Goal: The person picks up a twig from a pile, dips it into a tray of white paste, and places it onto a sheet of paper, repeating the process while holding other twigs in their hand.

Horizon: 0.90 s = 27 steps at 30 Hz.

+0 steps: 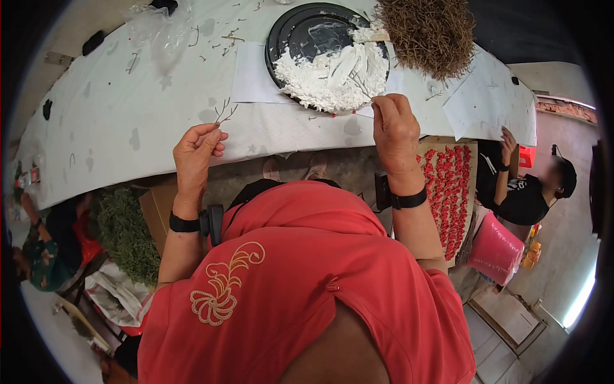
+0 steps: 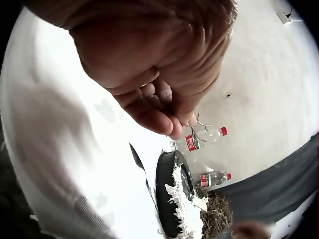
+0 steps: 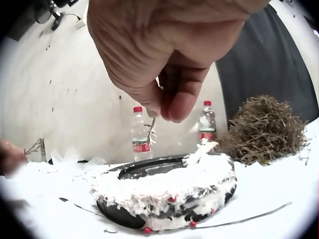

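Between thumb and fingertips my left hand (image 1: pixel 197 148) pinches a thin, forked brown twig (image 1: pixel 225 110), held at the table's front edge. My right hand (image 1: pixel 395 131) pinches a second twig (image 3: pixel 151 130) over the near right side of a round black tray (image 1: pixel 274 38). White shows on that twig's branches in the right wrist view. Thick, lumpy white paste (image 1: pixel 307 86) covers much of the tray and clings to its side. Small red beads (image 3: pixel 147 230) stick to the paste at the front.
A heap of brown twigs (image 1: pixel 427 38) stands right of the tray. Two plastic bottles (image 2: pixel 212 179) appear behind it. Red pieces line a board (image 1: pixel 444 192) below the table's right side. Greenery (image 1: pixel 125 233) is at lower left. Another person (image 1: pixel 527 198) sits at right.
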{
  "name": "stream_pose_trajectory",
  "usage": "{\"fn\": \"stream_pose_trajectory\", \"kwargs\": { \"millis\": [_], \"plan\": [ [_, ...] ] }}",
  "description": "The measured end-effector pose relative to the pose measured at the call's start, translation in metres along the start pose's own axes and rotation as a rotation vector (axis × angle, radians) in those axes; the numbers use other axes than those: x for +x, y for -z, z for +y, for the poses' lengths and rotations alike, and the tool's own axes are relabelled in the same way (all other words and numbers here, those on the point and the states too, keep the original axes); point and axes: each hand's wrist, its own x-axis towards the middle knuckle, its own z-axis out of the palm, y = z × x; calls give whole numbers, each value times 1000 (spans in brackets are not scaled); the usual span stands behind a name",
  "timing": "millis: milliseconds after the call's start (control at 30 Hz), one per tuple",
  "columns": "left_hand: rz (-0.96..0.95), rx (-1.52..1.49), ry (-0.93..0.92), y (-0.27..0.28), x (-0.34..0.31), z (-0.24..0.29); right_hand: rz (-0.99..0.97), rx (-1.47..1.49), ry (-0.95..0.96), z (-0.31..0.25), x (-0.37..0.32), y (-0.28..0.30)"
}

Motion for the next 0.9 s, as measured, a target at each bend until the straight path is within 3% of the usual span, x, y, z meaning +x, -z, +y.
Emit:
{"fn": "stream_pose_trajectory", "kwargs": {
  "millis": [100,200,333,500,633,733,767,867,900],
  "plan": [
    [20,-2,-26,3,3,-4,-19,-81,54,3,-6,-3],
    [38,7,-49,4,3,-6,-261,-144,167,6,-14,-14],
    [54,24,-65,3,1,-8,-345,-151,209,8,-10,-18],
    [60,28,-71,3,-2,-9,-301,-64,222,10,-5,-17],
    [58,20,-83,9,-3,-14,-90,41,128,15,-1,-9],
    [64,12,-93,9,-2,-17,20,729,-509,17,-6,-16],
    [74,7,-99,9,-2,-18,20,729,-509,22,-10,-21],
    [83,14,-107,8,-2,-17,-118,878,-880,43,-24,-43],
    [89,24,-110,8,-2,-16,-117,879,-883,45,-27,-46]
  ]
}}
